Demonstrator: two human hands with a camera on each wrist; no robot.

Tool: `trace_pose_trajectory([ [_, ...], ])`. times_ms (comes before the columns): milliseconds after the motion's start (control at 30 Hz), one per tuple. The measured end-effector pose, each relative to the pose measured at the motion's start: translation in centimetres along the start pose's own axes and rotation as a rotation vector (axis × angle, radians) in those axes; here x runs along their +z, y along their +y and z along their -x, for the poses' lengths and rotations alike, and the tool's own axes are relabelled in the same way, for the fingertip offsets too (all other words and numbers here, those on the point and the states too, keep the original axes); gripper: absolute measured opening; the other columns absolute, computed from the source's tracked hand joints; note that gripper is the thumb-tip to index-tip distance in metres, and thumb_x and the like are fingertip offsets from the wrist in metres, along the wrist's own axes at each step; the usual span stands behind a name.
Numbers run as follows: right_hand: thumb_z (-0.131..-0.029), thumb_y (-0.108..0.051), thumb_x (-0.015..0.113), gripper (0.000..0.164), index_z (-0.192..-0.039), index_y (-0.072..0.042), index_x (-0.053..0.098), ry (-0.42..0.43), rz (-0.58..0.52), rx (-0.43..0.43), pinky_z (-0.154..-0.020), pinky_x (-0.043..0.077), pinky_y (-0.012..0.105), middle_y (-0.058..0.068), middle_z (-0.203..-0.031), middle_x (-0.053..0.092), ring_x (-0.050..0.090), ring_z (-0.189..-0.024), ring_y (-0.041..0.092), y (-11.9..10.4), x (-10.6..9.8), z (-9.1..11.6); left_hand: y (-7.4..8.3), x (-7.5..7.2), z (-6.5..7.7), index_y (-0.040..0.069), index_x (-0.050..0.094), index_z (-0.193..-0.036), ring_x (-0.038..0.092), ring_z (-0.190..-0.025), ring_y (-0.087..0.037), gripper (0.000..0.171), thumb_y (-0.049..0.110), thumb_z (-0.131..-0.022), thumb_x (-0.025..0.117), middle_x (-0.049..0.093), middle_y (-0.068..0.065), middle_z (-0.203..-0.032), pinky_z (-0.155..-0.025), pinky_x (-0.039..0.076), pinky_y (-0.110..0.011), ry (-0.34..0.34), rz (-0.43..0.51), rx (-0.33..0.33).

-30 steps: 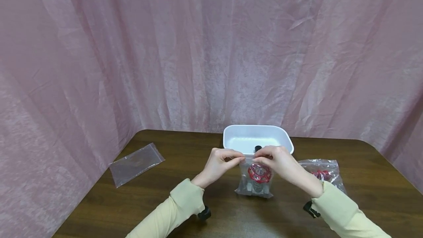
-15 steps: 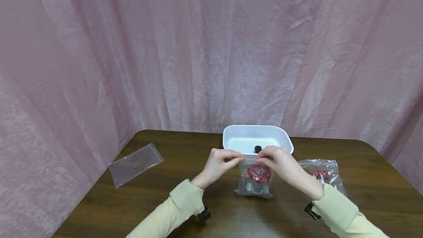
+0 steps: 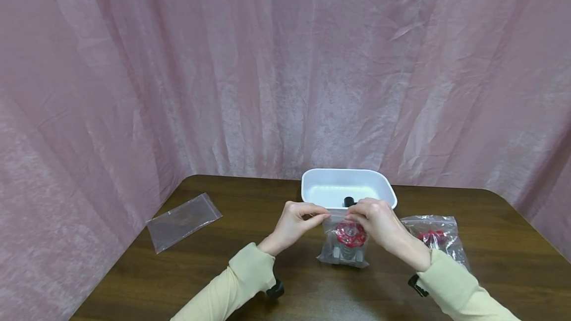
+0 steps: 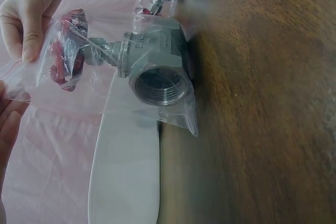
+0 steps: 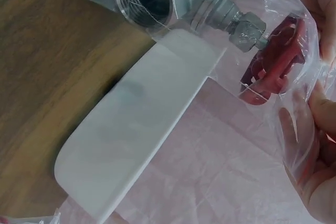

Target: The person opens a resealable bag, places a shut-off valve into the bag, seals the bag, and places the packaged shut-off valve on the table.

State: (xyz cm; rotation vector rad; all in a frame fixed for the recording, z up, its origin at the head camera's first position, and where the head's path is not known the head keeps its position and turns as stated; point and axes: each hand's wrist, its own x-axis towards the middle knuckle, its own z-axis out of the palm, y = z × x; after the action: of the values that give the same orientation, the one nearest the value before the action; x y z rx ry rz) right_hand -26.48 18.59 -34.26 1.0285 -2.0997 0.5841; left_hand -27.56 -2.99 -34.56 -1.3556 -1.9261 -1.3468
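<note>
A clear zip bag stands upright on the table, holding a grey metal gate valve with a red handwheel. My left hand pinches the bag's top edge at its left end between thumb and fingers. At the right part of the same edge, my right hand pinches the plastic. In the right wrist view the handwheel lies just below the gripped top, and the valve's threaded opening faces the camera. Fingers of my right hand show partly through the film.
Behind the bag stands a white tray with a small black cylindrical thing in it, partly hidden by my hand. Another clear bag with a red-wheeled valve lies right. A flat clear zip bag lies left on the wooden table.
My right hand has shifted slightly along the bag's top edge, to the right. The left hand keeps its pinch, and the bag stays in place.
</note>
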Motion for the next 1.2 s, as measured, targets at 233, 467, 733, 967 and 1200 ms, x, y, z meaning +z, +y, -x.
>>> trace_pose_trajectory([
  [233, -0.066, 0.000, 0.077, 0.017, -0.074, -0.011, 0.067, -0.069, -0.121, 0.078, -0.056, 0.044, 0.019, -0.009, -0.070, 0.060, 0.053, -0.063, 0.002, 0.1, -0.5, 0.0, 0.0, 0.0, 0.2, -0.007, 0.068, -0.084, 0.062, -0.067, -0.019, 0.009, -0.010, -0.076, 0.066, 0.066, -0.014, -0.078, -0.059, 0.049, -0.025, 0.023, 0.012, -0.052],
  [467, -0.070, -0.003, 0.075, 0.018, -0.084, -0.009, 0.067, -0.145, -0.197, 0.152, -0.060, 0.047, 0.025, -0.008, -0.078, 0.061, 0.056, -0.069, 0.004, 0.2, -1.3, 0.4, -0.1, 0.1, 0.3, -0.007, 0.068, -0.085, 0.061, -0.066, -0.019, 0.008, -0.010, -0.078, 0.065, 0.066, -0.014, -0.079, -0.055, 0.050, -0.032, 0.035, 0.036, -0.092],
  [733, -0.068, 0.001, 0.076, 0.020, -0.074, -0.013, 0.063, -0.114, -0.182, 0.158, -0.057, 0.046, 0.023, -0.011, -0.073, 0.059, 0.054, -0.066, 0.002, 0.2, -1.3, 0.6, 0.0, 0.1, 0.3, -0.007, 0.068, -0.085, 0.061, -0.066, -0.019, 0.008, -0.009, -0.078, 0.065, 0.066, -0.014, -0.080, -0.055, 0.050, -0.034, 0.029, 0.043, -0.099],
  [967, -0.065, 0.003, 0.076, 0.022, -0.072, -0.012, 0.063, -0.101, -0.155, 0.149, -0.056, 0.045, 0.021, -0.011, -0.070, 0.058, 0.053, -0.064, 0.001, 0.0, -1.1, 0.5, 0.1, 0.1, 0.3, -0.006, 0.068, -0.085, 0.061, -0.067, -0.019, 0.008, -0.008, -0.078, 0.065, 0.066, -0.014, -0.080, -0.056, 0.050, -0.035, 0.034, 0.043, -0.111],
  [1200, -0.063, 0.004, 0.077, 0.021, -0.071, -0.011, 0.065, -0.054, -0.132, 0.088, -0.054, 0.040, 0.014, -0.009, -0.068, 0.059, 0.050, -0.061, 0.001, 0.1, -0.9, 0.6, 0.1, 0.0, 0.2, -0.006, 0.068, -0.084, 0.061, -0.067, -0.017, 0.008, -0.009, -0.077, 0.065, 0.066, -0.013, -0.079, -0.056, 0.050, -0.034, 0.032, 0.029, -0.093],
])
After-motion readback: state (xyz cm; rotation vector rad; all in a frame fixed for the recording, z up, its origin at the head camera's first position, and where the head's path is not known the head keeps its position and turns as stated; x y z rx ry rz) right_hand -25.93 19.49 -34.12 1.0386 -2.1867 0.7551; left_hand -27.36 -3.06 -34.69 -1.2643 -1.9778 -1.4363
